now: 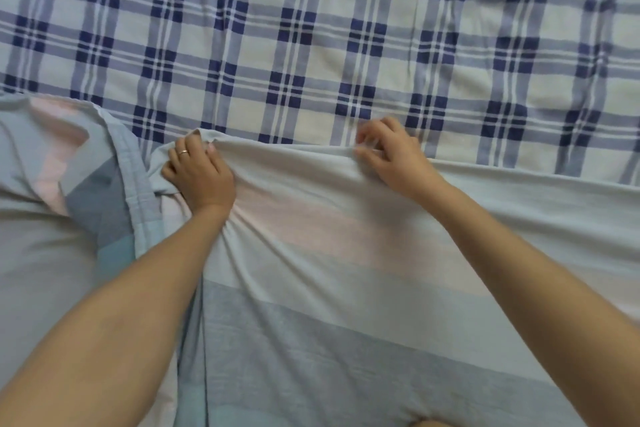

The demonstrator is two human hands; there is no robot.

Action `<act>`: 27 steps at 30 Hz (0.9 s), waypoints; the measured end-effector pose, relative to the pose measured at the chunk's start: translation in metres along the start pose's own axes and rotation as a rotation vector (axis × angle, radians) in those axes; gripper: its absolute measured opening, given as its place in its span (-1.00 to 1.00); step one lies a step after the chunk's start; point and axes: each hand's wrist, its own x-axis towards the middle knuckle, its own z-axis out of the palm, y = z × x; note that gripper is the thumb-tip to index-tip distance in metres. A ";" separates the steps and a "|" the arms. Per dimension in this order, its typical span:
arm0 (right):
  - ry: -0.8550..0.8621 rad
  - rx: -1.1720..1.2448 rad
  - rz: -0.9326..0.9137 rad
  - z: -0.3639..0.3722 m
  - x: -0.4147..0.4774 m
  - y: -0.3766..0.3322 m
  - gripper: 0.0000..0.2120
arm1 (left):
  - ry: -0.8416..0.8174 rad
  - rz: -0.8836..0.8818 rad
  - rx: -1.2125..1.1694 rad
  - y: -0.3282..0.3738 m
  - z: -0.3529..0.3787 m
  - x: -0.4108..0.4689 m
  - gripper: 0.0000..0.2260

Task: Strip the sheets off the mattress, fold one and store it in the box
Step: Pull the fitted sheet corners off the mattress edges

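Observation:
A pale striped sheet [329, 253], with grey-blue, pink and light green bands, lies bunched across the near half of the bed. Its far edge runs across the middle of the view. My left hand [199, 172], wearing a ring, is shut on that edge near a folded corner. My right hand [391, 156] pinches the same edge further right, fingers curled into the cloth. Beyond the edge lies a blue-and-white plaid sheet [311, 28], spread flat over the mattress. No box is in view.
At the left, another fold of the striped sheet [86, 166] is turned over, showing a hemmed border and a darker grey band. The plaid sheet fills the whole far half of the view.

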 end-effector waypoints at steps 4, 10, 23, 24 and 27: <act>0.257 -0.430 -0.073 0.002 -0.032 0.015 -0.92 | 0.006 0.000 0.024 -0.006 0.008 0.003 -0.65; 0.230 -0.378 0.086 0.013 -0.037 0.015 -0.67 | -0.015 0.010 0.054 -0.002 0.004 0.004 -0.60; 0.199 -0.320 0.149 0.011 -0.005 -0.010 -0.93 | -0.048 0.030 0.078 -0.002 0.004 0.006 -0.62; 0.173 -0.323 0.154 0.011 -0.003 -0.010 -0.92 | -0.048 0.031 0.074 -0.003 0.005 0.006 -0.62; 0.265 -0.352 0.148 0.024 0.002 -0.007 -0.87 | -0.049 0.030 0.067 -0.003 0.005 0.007 -0.60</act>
